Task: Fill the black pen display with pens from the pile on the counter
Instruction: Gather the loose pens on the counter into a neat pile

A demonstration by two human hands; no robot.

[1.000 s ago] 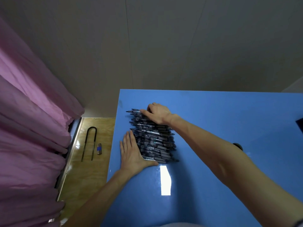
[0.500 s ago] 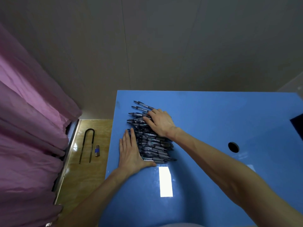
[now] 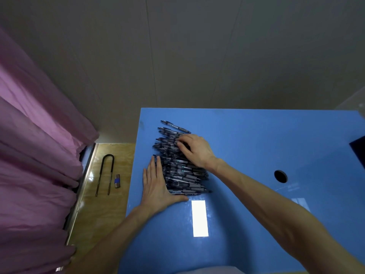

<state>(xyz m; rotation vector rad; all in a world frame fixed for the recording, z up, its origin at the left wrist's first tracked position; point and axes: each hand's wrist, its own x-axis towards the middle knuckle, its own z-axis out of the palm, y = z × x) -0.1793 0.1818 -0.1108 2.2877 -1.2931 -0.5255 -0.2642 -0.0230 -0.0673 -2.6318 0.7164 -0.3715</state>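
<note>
We see a big pile of pens (image 3: 180, 165) lying on the blue surface (image 3: 256, 139), near its left edge; the pens lie side by side, mostly pointing left and right; two pens at the far end sit a little apart from the heap. Our left hand (image 3: 158, 186) lies flat on the surface, fingers straight, pressed against the left side of the pile; its grip is open and holds nothing. Our right hand (image 3: 194, 150) rests on top of the pile with its fingers bent down onto the pens; we cannot tell if it has a pen pinched or only touches them. A dark thing (image 3: 358, 150) shows at the right edge of the surface; we cannot tell what it is. A round hole (image 3: 280, 176) sits in the surface to the right. Down on the wooden floor (image 3: 102, 214) lie a black U-shaped bar (image 3: 105, 174) and a small lighter (image 3: 117, 180), beside a pink curtain (image 3: 33, 165).
</note>
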